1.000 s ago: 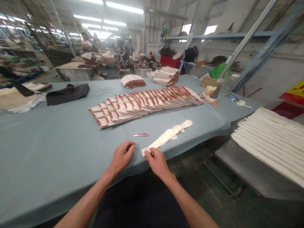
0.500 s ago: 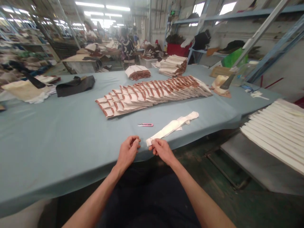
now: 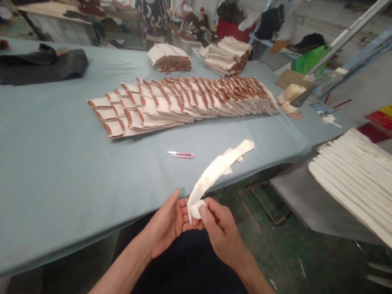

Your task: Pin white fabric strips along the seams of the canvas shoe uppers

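Observation:
A long cream fabric strip [image 3: 211, 173] runs from the table toward me, its near end folded over and lifted off the table edge. My right hand [image 3: 222, 228] pinches that folded end between thumb and fingers. Palm up, my left hand [image 3: 170, 222] lies just beside and under the strip's end, thumb apart and fingers stretched out; its fingertips reach behind the fold. Pink-handled thread snips [image 3: 180, 155] rest on the table, up and left of the strip, blades pointing left.
Overlapping white pieces with brown edges [image 3: 171, 102] lie in a long row across the blue-covered table [image 3: 61, 163]. Two stacks [image 3: 171, 57] stand behind them. Dark cloth [image 3: 45, 65] is at far left. A rack of white strips [image 3: 355, 175] stands at right, beyond the table edge.
The strip's near end has been lifted and drawn toward me, now folded over in my right hand. My left hand has turned palm up and come under it. The view has tilted down.

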{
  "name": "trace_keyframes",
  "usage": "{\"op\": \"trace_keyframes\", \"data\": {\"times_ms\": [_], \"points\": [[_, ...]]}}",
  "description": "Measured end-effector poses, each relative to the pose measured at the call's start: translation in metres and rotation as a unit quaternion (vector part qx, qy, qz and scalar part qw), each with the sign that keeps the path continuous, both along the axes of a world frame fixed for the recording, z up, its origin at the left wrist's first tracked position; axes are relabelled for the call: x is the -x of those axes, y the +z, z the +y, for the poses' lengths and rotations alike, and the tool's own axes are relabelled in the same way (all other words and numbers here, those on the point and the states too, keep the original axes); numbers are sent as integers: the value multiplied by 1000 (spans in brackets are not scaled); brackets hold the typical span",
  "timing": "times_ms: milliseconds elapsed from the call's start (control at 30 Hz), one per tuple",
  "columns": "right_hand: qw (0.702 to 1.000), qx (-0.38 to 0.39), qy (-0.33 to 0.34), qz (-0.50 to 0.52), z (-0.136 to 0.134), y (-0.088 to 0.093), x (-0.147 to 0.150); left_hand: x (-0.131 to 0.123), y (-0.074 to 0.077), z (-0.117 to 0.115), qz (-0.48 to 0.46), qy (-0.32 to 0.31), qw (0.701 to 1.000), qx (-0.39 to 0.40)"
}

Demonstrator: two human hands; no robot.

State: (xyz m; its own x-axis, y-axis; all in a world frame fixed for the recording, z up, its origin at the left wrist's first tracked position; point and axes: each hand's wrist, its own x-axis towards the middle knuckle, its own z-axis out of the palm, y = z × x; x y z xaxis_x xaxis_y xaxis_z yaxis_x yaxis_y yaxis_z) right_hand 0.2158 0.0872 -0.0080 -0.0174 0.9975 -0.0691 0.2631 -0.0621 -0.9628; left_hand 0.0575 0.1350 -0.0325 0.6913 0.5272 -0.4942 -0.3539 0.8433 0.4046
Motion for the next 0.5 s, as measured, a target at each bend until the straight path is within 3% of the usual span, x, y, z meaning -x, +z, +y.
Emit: {"op": "trace_keyframes", "data": {"times_ms": [100,267,500], "points": [[997,-22,36,-69,-7,9,-8,-13,-4,6,-4,-19,1000,-2],[970,-63,111,-208,-17,11,-15,-22,-9,7,80,-31,996,23],[947,-137,146,-251,-36,1,-11,-37,-4,6,218,-27,973,-76]]}}
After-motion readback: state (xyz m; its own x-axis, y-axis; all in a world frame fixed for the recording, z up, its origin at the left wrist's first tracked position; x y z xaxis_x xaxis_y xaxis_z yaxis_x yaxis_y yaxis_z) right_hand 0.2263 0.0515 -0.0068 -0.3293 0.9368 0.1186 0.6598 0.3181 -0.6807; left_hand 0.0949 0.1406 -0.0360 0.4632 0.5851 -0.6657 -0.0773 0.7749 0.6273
